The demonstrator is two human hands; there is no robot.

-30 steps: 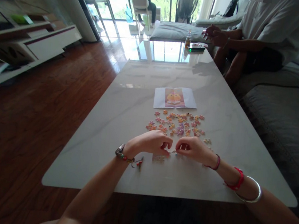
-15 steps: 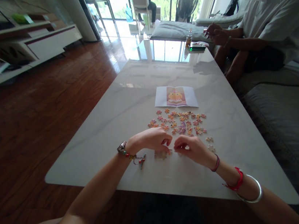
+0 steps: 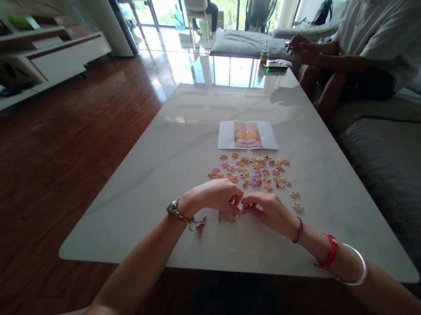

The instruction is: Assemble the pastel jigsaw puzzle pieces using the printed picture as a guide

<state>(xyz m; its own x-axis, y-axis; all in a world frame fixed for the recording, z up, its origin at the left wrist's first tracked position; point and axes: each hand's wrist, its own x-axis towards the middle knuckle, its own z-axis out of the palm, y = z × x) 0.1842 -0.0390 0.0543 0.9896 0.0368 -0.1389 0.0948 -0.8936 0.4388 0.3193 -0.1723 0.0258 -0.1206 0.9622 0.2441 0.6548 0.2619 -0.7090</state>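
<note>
My left hand (image 3: 215,195) and my right hand (image 3: 268,210) meet fingertip to fingertip over the white marble table (image 3: 180,153), both pinched on small puzzle pieces too small to tell apart. A small joined patch of puzzle pieces (image 3: 227,217) lies on the table right under the fingers. Several loose pink and orange puzzle pieces (image 3: 253,172) are scattered just beyond my hands. Farther back lies a reference picture sheet (image 3: 248,134). Beaded bracelets sit on my left wrist; red cords and a silver bangle on my right.
Another person (image 3: 369,39) sits on the grey sofa (image 3: 408,157) at the table's far right, hands together. A small bottle (image 3: 265,55) and a phone (image 3: 276,67) stand at the far end. Wooden floor and a low cabinet (image 3: 40,60) lie to the left.
My hands have drawn closer together until their fingertips touch, shifting slightly away from me. The joined patch now shows below the fingers. The other person has hardly moved.
</note>
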